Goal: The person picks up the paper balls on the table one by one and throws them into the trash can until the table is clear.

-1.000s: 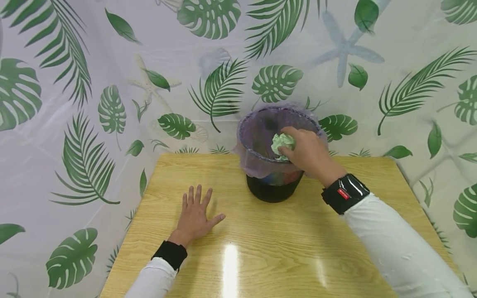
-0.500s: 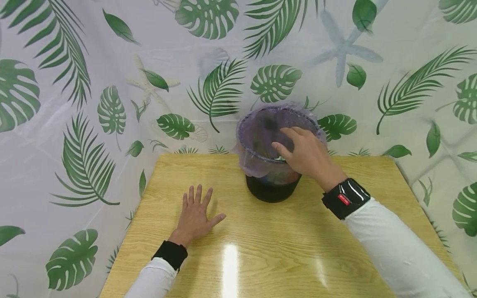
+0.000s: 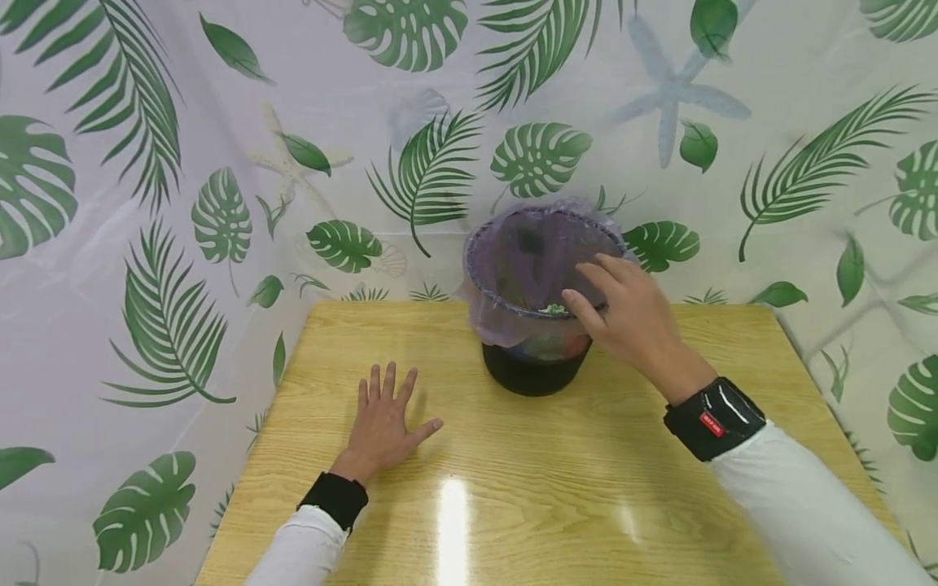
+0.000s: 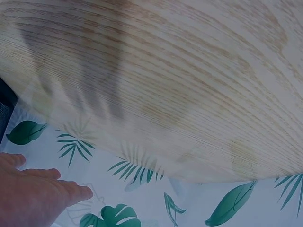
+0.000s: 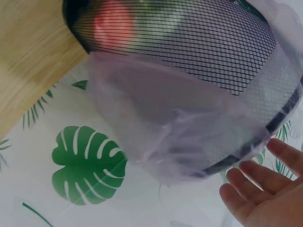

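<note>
A black mesh trash bin [image 3: 538, 376] lined with a thin purple plastic bag [image 3: 498, 321] stands at the table's back edge. Just inside its near rim shows a bit of crumpled green paper [image 3: 554, 309]. My right hand [image 3: 633, 317] is over the bin's right rim, fingers spread and holding nothing. In the right wrist view the fingertips [image 5: 244, 165] lie close to the rim, and something red [image 5: 113, 23] shows through the mesh. On the left, my left hand [image 3: 381, 427] rests palm down on the wooden table with fingers spread; the left wrist view catches part of it [image 4: 33, 198].
The pale wooden table [image 3: 454, 439] reaches back to a white curtain [image 3: 264, 73] printed with green leaves and starfish, which hangs behind and along both sides. Light glares off the tabletop near the front.
The right hand has let go of the crumpled green paper, which dropped into the bin. That hand then drew back to the right. The left hand stays where it was.
</note>
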Demonstrator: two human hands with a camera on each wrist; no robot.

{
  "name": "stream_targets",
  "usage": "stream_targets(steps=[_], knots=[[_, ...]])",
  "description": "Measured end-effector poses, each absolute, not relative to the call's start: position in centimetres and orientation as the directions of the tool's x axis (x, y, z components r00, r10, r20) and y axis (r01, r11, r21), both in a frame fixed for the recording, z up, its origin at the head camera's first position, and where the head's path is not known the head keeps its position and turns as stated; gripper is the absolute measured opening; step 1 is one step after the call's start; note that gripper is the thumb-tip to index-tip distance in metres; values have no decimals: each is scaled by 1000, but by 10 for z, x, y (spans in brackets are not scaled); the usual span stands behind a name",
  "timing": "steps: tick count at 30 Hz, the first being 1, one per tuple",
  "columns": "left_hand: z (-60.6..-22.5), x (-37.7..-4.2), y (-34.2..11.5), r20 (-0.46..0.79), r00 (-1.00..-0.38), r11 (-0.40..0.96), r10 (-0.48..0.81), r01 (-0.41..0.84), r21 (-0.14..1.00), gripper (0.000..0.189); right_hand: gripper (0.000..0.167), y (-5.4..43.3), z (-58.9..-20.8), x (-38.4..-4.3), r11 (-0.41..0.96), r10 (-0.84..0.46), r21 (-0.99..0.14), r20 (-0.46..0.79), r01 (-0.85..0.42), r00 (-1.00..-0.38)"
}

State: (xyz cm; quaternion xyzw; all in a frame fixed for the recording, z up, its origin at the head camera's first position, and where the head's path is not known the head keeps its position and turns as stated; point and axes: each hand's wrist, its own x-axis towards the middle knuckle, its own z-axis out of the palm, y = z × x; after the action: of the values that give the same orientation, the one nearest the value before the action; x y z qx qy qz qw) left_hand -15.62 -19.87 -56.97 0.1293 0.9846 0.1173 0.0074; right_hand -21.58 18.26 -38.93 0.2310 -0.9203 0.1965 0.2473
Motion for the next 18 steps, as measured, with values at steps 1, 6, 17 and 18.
stream_targets(steps=[1, 6, 17, 18], knots=[[-570, -156, -199, 16, -966, 939, 257, 254, 231, 100, 47, 185, -391, -214, 811, -328, -244, 564, -532, -758], [-571, -157, -199, 45, -963, 936, 265, 268, 228, 100, 50, 199, -404, -201, 783, -302, -231, 670, -577, -678], [-572, -156, -200, 60, -964, 935, 258, 265, 237, 99, 61, 233, -440, -178, 805, -238, -280, 654, -522, -718], [-571, -157, -200, 65, -964, 935, 258, 266, 236, 99, 61, 236, -444, -177, 807, -239, -282, 649, -520, -723]])
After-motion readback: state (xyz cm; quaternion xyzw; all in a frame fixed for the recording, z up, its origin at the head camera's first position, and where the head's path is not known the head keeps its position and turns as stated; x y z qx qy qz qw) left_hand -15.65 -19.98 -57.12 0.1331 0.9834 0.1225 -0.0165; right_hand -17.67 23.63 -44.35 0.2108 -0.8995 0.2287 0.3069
